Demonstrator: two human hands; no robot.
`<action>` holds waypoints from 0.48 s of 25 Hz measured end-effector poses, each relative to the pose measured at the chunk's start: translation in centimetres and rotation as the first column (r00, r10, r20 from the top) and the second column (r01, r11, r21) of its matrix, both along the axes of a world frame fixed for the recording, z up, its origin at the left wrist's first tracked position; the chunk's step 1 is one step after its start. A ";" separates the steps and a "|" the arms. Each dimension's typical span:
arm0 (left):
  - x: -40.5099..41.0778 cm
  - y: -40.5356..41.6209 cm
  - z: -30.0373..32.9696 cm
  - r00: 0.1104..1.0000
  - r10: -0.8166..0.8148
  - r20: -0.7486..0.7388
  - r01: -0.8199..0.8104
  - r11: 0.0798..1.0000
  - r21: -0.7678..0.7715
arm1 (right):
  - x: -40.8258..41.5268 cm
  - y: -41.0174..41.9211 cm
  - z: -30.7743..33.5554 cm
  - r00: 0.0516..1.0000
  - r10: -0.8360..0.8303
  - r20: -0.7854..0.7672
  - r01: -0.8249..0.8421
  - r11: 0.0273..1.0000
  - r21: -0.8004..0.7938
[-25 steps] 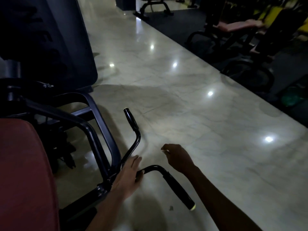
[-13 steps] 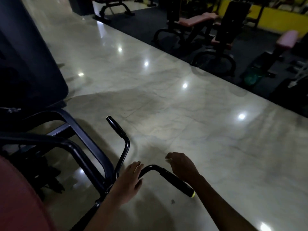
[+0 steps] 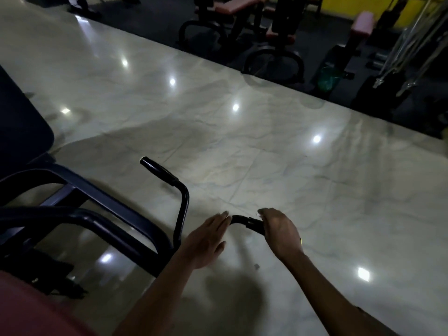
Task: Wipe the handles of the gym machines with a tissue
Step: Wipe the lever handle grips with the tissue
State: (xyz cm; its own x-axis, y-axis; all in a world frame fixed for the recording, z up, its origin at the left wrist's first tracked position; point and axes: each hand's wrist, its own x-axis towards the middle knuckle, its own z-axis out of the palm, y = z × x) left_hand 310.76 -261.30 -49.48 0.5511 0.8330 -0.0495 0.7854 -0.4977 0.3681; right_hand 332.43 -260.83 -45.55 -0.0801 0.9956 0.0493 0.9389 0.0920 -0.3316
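- The right hand (image 3: 278,232) was curled over the near handle (image 3: 247,223) of the gym machine, its grip closed round the black bar so that most of the rubber sleeve was hidden under the palm.
- A small pale scrap showed at the right fingertips (image 3: 261,211); it may have been the tissue, though the dim light left that unclear.
- A yellow-green spot, the handle's end cap (image 3: 301,241), peeked out just beside the right wrist.
- The left hand (image 3: 206,241) lay flat with straight fingers, its grip open and holding nothing, the fingertips touching or just short of the bend in the same bar.
- The far handle (image 3: 157,171) stood free, tilted up and away to the left, joined to the dark frame (image 3: 121,214) by a curved tube.
- A red seat pad (image 3: 36,309) filled the lower left corner.
- The glossy marble floor (image 3: 266,154) carried bright reflections of ceiling lights.
- Other machines with pink pads (image 3: 232,6) stood well apart on dark matting beyond the floor's edge.
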 end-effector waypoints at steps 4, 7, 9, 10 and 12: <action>0.1 -0.2 -1.6 1.000 -0.006 0.026 0.005 0.999 0.037 | -1.5 0.0 -1.2 0.993 0.084 0.081 -0.089 0.994 0.069; 0.4 0.1 -2.9 0.998 -0.045 0.052 0.038 0.992 0.123 | -1.9 -0.9 -2.5 0.989 0.101 0.111 -0.116 0.984 0.132; 0.8 0.3 -3.6 0.997 -0.067 0.043 0.062 0.991 0.123 | -2.0 -1.6 -3.3 0.989 0.114 0.091 -0.128 0.977 0.170; 1.0 0.4 -3.8 0.996 -0.074 0.046 0.069 0.991 0.116 | -2.0 -1.8 -3.7 0.990 0.113 0.085 -0.128 0.974 0.188; 1.4 0.4 -4.4 0.994 -0.094 0.047 0.086 0.986 0.145 | -2.2 -2.4 -4.3 0.989 0.095 0.115 -0.121 0.962 0.245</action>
